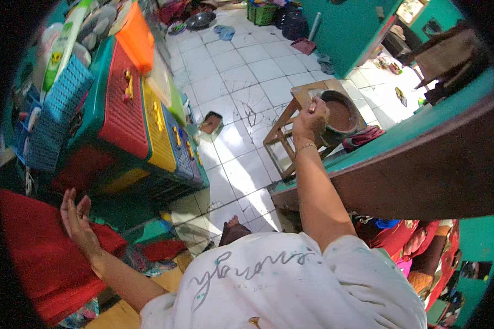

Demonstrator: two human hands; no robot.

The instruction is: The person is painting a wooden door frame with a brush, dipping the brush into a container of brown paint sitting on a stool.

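Head view, looking down. At the bottom centre of the frame a white, paint-flecked garment is seen, with one bare foot (233, 223) showing on the white tiled floor (247, 82) just above it.

At lower left, the left hand (78, 219) is held open, fingers spread and apart, palm laid against or just over a red cloth (33, 252); nothing is gripped by it. Whether it presses on the cloth cannot be told.

Right of centre, the right arm is stretched upward in the frame, past the teal-topped surface (422, 142) that crosses the right side. The right hand (311, 120) is closed on a small object at the near rim of a dark round bowl (340, 115); what that object is cannot be made out. A bracelet is worn at the wrist.

The bowl is set on a small wooden stool (291, 137) at centre right and is filled with a brown, smooth-looking mass. A dark red rag (362, 137) lies beside it.

As a judgement, work on the bowl's contents is under way: the mass already looks evenly blended, yet the hand is engaged at the rim, so it is not finished.

At upper left, stacked coloured plastic drawers (132, 115) are seen; a green basket (262, 12) stands at the top edge.
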